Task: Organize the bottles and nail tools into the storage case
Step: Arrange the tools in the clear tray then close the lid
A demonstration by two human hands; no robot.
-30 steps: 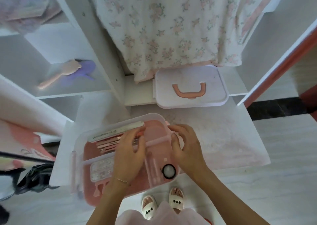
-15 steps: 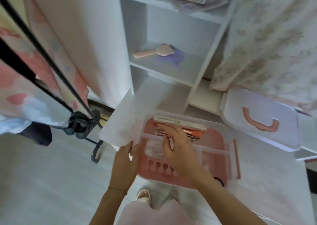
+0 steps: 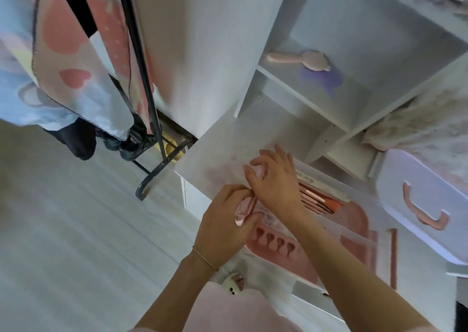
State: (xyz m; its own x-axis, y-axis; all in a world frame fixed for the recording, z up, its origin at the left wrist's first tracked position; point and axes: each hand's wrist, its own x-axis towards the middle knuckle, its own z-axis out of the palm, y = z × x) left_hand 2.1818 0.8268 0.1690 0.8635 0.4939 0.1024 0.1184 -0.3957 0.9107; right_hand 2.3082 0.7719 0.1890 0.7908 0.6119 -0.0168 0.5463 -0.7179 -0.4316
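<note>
A: Starting at the left, what does the left hand point(image 3: 222, 220) have?

B: It grips a slim pink nail tool point(image 3: 245, 209), fingers curled round it. The tool's long axis runs from near-left up to far-right, its far end meeting the right hand point(image 3: 274, 179).

A: And the right hand?

B: It sits just beyond and right of the left, thumb and forefinger pinched together over something small and pale. I cannot tell what it is, or whether it belongs to the tool.

A: Where does the tool need to go?

B: The storage case point(image 3: 354, 220) lies open on the table point(image 3: 222, 144), directly right of both hands. The left hand hovers at its left edge, so the tool is just beside the case; I judge a short move rightward would bring it in.

A: What is already inside?

B: Along the far side, a row of pink-handled tools point(image 3: 317, 201) next to a long pale nail file point(image 3: 326, 188). On the near side, a pink toe separator point(image 3: 274, 243). Farther right, the case lid point(image 3: 415, 205) with its pink handle lies apart on the table.
</note>
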